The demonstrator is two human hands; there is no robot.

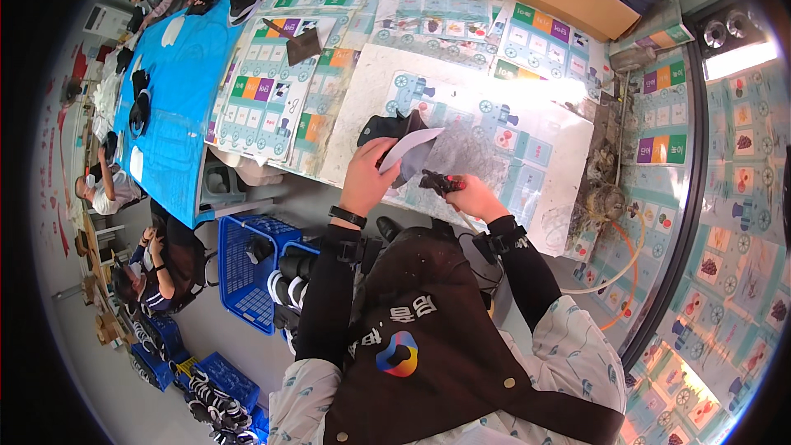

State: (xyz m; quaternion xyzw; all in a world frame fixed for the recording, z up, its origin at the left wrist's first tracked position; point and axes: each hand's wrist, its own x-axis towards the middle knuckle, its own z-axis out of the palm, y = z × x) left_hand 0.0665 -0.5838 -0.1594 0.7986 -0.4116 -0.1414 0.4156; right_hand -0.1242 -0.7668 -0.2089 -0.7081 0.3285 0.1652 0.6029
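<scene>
My left hand (368, 173) is closed on a dark shoe (381, 129) with a pale, curved sole (412, 145), tilted over the near part of the worktable. Close to its right, my right hand (476, 197) grips a black tool with red parts (439, 184); its exact kind is hard to make out. The tool's dark end points at the shoe, and a pale line runs down below the grip. Under both hands lies a white board (362, 86) with grey smudges. My fingers hide part of the shoe.
A cardboard box (568, 0) of dark items stands at the far right. A dark flat blade-like piece (303, 47) lies on the printed sheets. Left is a blue-covered table (177, 58) with people around it. Blue crates (247, 280) and shoes stand below left; hoses (630, 264) hang right.
</scene>
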